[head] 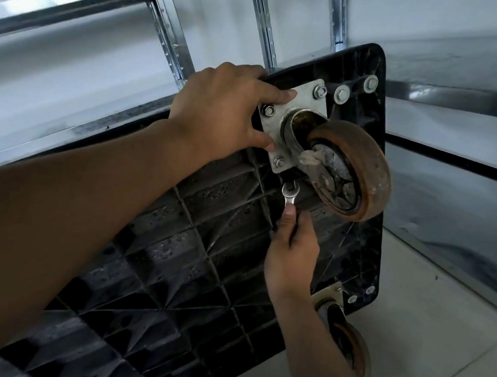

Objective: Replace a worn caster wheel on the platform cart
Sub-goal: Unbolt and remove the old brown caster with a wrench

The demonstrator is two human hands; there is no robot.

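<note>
The black plastic platform cart [200, 245] stands tipped on its side with its ribbed underside facing me. A worn brown caster wheel [369, 171] hangs from a square metal mounting plate [302, 99] bolted near the top corner. My left hand [223, 110] grips the cart's edge, with fingers and thumb pressed on the plate. My right hand [290, 252] holds a small silver wrench [290, 193], whose open jaw sits just under the plate's lower corner bolt [279, 161]. A second caster [347, 335] is at the lower corner.
Metal shelving uprights [168, 24] and a shelf beam [62, 2] stand against the white wall behind the cart. Pale floor tiles [424, 360] lie to the right. Extra bolts with washers [342, 94] sit beside the plate.
</note>
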